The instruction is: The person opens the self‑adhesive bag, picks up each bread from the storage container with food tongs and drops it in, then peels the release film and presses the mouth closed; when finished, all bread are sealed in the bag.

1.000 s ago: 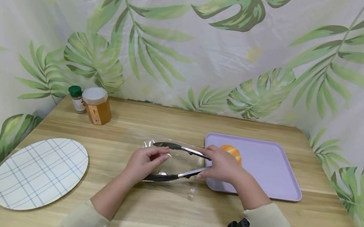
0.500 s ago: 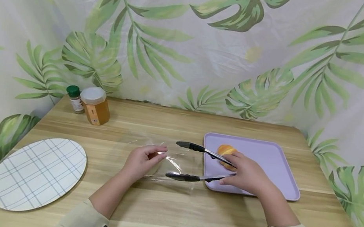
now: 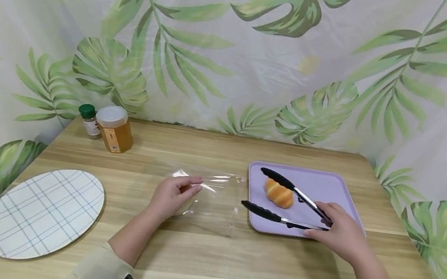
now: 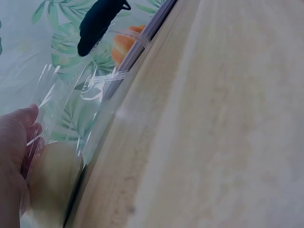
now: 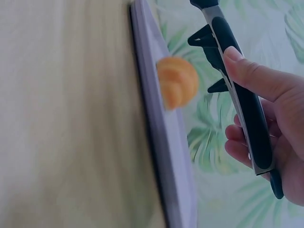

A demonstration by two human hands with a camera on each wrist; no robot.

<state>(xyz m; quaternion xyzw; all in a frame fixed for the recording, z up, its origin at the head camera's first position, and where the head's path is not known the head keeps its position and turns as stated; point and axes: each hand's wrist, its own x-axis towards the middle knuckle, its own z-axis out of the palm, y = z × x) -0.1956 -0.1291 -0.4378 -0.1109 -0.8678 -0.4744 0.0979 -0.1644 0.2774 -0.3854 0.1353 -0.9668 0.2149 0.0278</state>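
My left hand (image 3: pixel 172 196) pinches the edge of a clear plastic bag (image 3: pixel 218 199) between thumb and fingertips; the bag stretches rightward over the table. In the left wrist view the see-through film (image 4: pixel 66 109) spreads out from the fingers. My right hand (image 3: pixel 340 231) grips a pair of black-and-silver tongs (image 3: pixel 300 195) by the handle end. Their arms stand spread, tips pointing left, one on either side of an orange-yellow bread roll (image 3: pixel 279 193). The roll sits on a lavender tray (image 3: pixel 330 185). In the right wrist view the thumb lies along the tongs' black handle (image 5: pixel 247 109).
At the left lies an oval white placemat (image 3: pixel 45 213) with a blue check pattern. A honey jar (image 3: pixel 115 129) and a small green-capped spice bottle (image 3: pixel 89 120) stand at the back left. A leaf-printed cloth (image 3: pixel 203 48) hangs behind the wooden table (image 3: pixel 229 272).
My right hand has carried the tongs from over the plastic bag rightward to the tray, and their tips now flank the bread roll. My left hand stays in nearly the same place, pinching the bag.
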